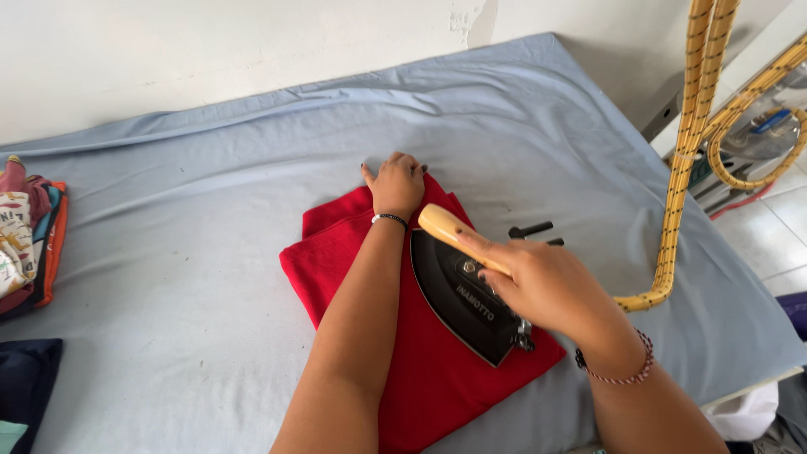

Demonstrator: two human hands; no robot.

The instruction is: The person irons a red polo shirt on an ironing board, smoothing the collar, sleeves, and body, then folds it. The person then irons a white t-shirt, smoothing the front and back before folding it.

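We see one red cloth (424, 370) lying folded on the surface (210, 252), which is covered by a pale blue sheet, and one black iron (462, 298) resting flat on it. Our right hand (546, 286) has its fingers closed round the iron's light wooden handle (450, 231). Our left hand (397, 185) lies at the far edge of the cloth with its fingers curled and pressing down on the fabric, gripping nothing that we can make out.

We judge the pressing to be well under way rather than finished: the cloth is already folded into a compact shape and looks mostly smooth beneath the iron, while the far corner under the left hand shows loose layered edges that seem not yet pressed. How much of the cloth the iron has covered we cannot tell.

Counting the rest: one braided yellow cord (681, 160) hangs down at the right and curves toward the iron. One pile of folded garments (29, 231) sits at the left edge, and one dark garment (25, 378) lies below it, well apart from the red cloth
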